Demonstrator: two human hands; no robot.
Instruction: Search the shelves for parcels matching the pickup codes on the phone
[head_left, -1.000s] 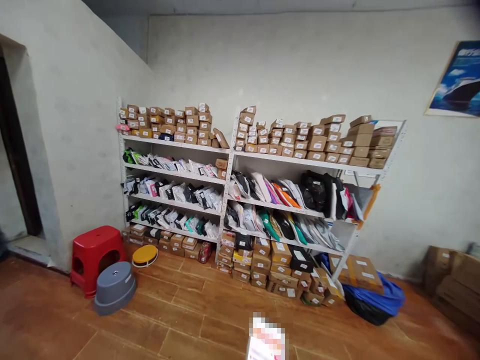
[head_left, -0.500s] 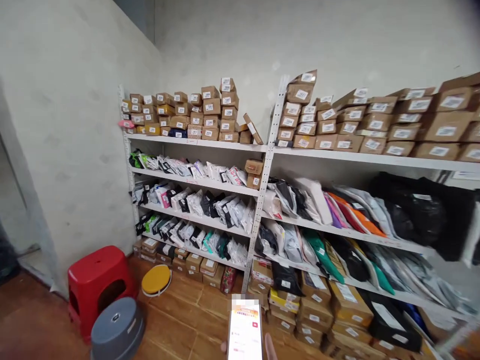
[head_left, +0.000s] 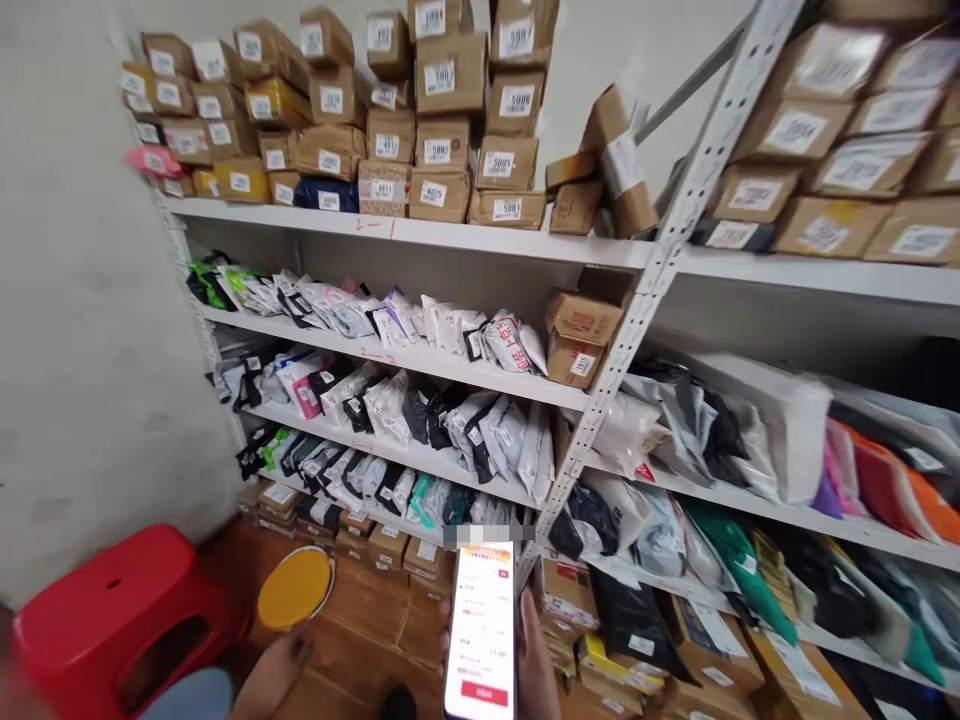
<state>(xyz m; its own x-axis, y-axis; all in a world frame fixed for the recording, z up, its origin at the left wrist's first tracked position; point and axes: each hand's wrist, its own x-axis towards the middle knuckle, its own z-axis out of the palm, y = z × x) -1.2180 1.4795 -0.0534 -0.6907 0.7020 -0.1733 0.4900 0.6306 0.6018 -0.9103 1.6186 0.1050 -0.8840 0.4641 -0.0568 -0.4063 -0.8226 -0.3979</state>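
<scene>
A smartphone with a lit screen and a red button near its bottom is in my right hand. My thumb lies along its right edge, and fingertips show at its left edge. To the left, my left hand hangs low over the wooden floor, its fingers loosely curled with nothing visible in them. It is nearest the yellow round seat, in front of it. Ahead stands a white metal shelf rack full of labelled parcels.
Brown cardboard boxes with number labels fill the top shelf. Plastic mailing bags line the lower ones. A perforated upright divides the rack. A red stool and a grey stool stand at left. More boxes lie on the floor.
The view has moved closer to the left rack, so its parcels look larger. My left hand has come into view at the bottom. The phone remains in my right hand.
</scene>
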